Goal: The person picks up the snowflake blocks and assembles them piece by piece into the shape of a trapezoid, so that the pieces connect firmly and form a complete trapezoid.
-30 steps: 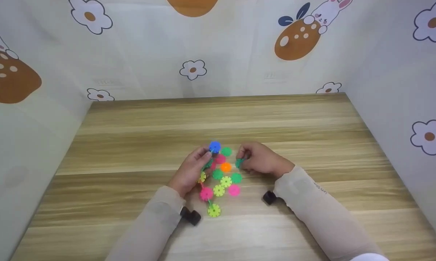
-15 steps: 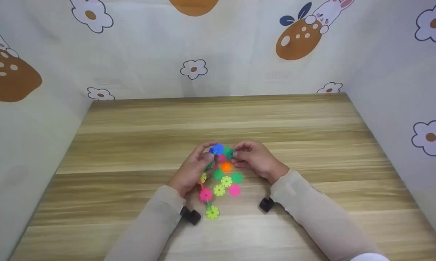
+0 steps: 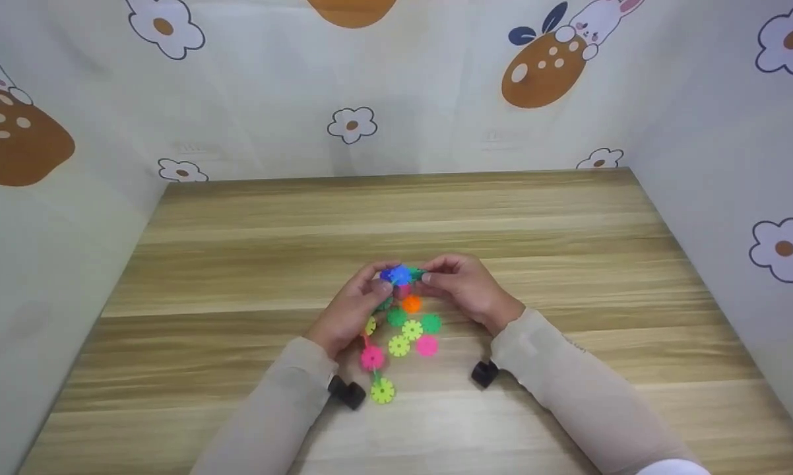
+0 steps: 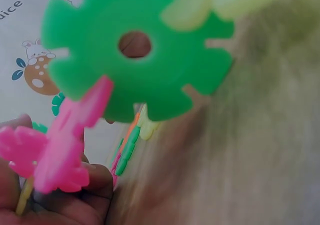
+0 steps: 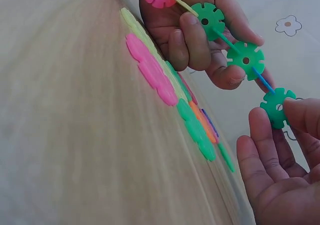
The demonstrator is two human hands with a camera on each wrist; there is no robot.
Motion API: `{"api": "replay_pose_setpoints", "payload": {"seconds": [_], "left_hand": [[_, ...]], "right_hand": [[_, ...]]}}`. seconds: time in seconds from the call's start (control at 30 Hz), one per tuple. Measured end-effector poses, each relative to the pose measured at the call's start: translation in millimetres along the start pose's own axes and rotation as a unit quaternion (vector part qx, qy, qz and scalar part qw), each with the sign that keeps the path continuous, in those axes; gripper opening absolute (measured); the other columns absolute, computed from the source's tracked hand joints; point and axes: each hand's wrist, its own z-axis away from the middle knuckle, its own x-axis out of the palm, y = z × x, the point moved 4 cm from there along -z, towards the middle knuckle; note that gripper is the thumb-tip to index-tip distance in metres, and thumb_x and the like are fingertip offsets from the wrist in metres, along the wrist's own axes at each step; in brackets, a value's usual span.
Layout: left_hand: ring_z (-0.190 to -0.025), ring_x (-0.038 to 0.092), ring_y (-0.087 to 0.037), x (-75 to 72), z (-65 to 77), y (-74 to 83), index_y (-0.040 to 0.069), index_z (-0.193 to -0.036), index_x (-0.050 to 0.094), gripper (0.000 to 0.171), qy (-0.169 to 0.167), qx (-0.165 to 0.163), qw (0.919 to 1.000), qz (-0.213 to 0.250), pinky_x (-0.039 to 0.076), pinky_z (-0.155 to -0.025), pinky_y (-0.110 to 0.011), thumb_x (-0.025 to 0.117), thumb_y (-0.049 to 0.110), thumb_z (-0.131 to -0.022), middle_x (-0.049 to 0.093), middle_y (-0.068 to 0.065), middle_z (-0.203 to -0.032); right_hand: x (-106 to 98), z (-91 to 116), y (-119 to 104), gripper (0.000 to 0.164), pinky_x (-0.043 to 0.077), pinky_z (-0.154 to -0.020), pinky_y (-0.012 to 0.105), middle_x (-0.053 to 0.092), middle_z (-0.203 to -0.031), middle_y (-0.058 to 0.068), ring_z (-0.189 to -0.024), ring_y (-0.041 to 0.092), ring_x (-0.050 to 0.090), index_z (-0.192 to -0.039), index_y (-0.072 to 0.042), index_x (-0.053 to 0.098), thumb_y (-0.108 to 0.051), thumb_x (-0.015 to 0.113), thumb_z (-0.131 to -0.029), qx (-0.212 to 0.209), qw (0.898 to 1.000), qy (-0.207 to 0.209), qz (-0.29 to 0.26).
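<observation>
In the head view my left hand (image 3: 349,309) holds a chain of slotted plastic snowflake discs. A pink disc (image 3: 372,358) and a yellow disc (image 3: 382,391) hang from its near end. At its far end is a blue disc (image 3: 400,276). My right hand (image 3: 468,290) pinches a green disc (image 5: 277,107) between thumb and finger. The right wrist view shows this disc meeting the edge-on blue disc, beside another green disc (image 5: 245,61) at my left fingertips. Close up in the left wrist view are a large green disc (image 4: 100,60) and a pink disc (image 4: 60,150).
Loose discs lie flat on the wood-grain table (image 3: 251,237) between my forearms: orange (image 3: 412,304), green (image 3: 431,323), yellow (image 3: 412,330) and pink (image 3: 427,346) among them. Black wrist cameras (image 3: 348,393) sit under both cuffs. Patterned walls (image 3: 258,99) close the back and sides.
My right hand has moved left and slightly away with its green disc, bringing it against the blue disc. The blue end has shifted slightly right, and the hanging yellow end slightly nearer and left.
</observation>
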Motion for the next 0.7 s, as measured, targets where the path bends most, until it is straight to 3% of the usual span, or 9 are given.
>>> {"api": "replay_pose_setpoints", "payload": {"seconds": [0.3,0.57,0.7], "left_hand": [[-0.131,0.057,-0.029,-0.5,0.4,0.6,0.035,-0.146,0.058,0.037,-0.004,-0.009,1.0,0.0,0.043,-0.112,-0.055,0.056,0.027,-0.11,0.064,-0.007,-0.136],[-0.117,0.06,-0.028,1.2,2.2,3.4,0.029,-0.146,0.058,0.038,-0.019,0.008,0.9998,-0.001,0.048,-0.086,-0.034,0.057,0.019,-0.109,0.067,-0.009,-0.126],[-0.12,0.06,-0.027,2.0,2.2,3.7,0.031,-0.146,0.059,0.038,-0.024,0.005,0.9997,-0.001,0.049,-0.089,-0.035,0.059,0.021,-0.109,0.066,-0.008,-0.13]], "right_hand": [[-0.6,1.9,-4.9,0.013,0.06,-0.097,0.036,0.076,-0.11,0.009,-0.109,0.031,0.076,-0.11,0.001,0.074,-0.004,0.069,-0.099,-0.021,0.998,-0.006,0.058],[2.5,2.8,-7.9,0.007,0.06,-0.096,0.037,0.076,-0.102,0.01,-0.101,0.029,0.077,-0.102,0.001,0.073,0.004,0.069,-0.097,-0.03,0.998,-0.024,0.044],[2.8,4.0,-10.4,0.005,0.061,-0.093,0.033,0.078,-0.102,0.009,-0.101,0.027,0.076,-0.1,0.002,0.075,0.001,0.071,-0.096,-0.03,0.996,-0.019,0.076]]}}
